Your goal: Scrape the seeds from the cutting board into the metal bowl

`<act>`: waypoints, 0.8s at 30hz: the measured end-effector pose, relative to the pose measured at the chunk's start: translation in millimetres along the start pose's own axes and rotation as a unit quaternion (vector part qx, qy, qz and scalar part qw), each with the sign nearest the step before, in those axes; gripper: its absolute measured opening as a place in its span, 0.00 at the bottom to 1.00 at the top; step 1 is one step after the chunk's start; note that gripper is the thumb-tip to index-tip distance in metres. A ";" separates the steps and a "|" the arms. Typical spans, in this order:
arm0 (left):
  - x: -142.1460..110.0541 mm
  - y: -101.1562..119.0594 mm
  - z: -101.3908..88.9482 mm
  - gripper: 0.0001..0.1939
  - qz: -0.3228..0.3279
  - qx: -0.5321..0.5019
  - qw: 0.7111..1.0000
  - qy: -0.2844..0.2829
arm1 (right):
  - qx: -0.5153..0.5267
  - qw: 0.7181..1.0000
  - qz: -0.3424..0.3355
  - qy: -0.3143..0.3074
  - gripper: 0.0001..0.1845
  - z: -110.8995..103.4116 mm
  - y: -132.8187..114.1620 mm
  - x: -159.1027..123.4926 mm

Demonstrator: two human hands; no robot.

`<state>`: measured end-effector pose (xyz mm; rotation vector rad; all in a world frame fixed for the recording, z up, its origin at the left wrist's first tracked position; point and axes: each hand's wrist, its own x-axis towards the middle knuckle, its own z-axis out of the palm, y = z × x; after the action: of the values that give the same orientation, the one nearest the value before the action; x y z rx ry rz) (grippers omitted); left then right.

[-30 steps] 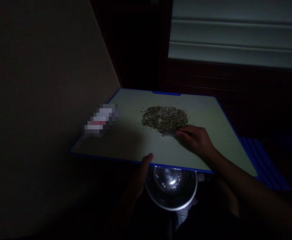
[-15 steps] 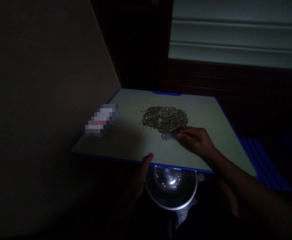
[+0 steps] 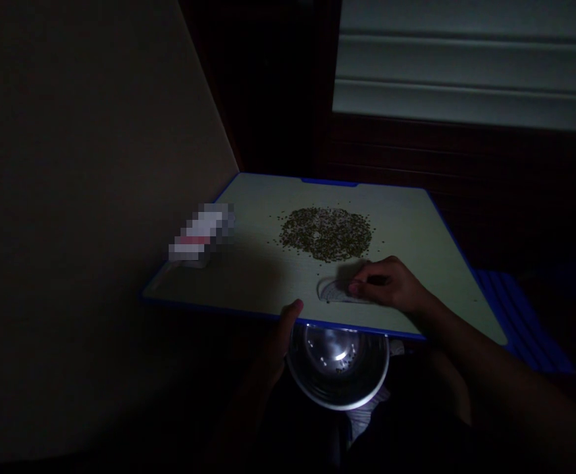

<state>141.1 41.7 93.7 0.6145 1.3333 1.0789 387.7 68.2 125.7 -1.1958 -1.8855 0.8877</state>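
My right hand (image 3: 389,283) pinches a clear plastic protractor (image 3: 336,291) on the tabletop, its straight edge toward me. A bean or two lies by the protractor's left end. Just beyond it, a flat pile of small greenish-brown beans (image 3: 324,232) spreads over the pale, blue-edged folding table (image 3: 248,283). Under the near edge is a shiny metal bowl (image 3: 340,388) with several beans on its bottom. My left hand (image 3: 280,345) is closed at the bowl's left side, its thumb tip over the table edge. Its other fingers are hidden.
A blurred-out white package (image 3: 201,234) with a red band lies at the table's left side. Beyond stand a pale wall (image 3: 120,131) at left and dark wood with light slats (image 3: 465,79) at right. A blue striped object (image 3: 519,319) sits low at right.
My right hand has drawn the protractor from the pile's near edge toward me, with a few beans. The protractor now lies apart from the pile. My left hand and the bowl stay in place.
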 end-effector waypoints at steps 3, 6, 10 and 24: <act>3.1 -3.1 -2.7 0.15 -0.029 0.002 1.000 -0.010 | 0.039 0.997 -0.009 -0.064 0.12 -2.4 -1.8 -0.8; 10.7 -10.2 -7.5 0.19 -0.028 -0.004 1.000 -0.005 | 0.061 0.991 -0.015 -0.118 0.11 -5.1 -1.7 -1.3; 16.5 -16.4 -11.3 0.23 -0.053 -0.012 0.997 -0.046 | 0.070 0.986 -0.016 -0.148 0.10 -6.6 -0.8 -3.0; 13.7 -14.7 -7.0 0.22 -0.067 -0.022 0.997 -0.011 | 0.070 0.985 -0.041 -0.150 0.11 -2.4 2.3 -4.4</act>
<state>136.9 46.2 73.4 0.4965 1.3103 0.9868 392.1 65.3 124.0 -0.9331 -2.0520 1.1878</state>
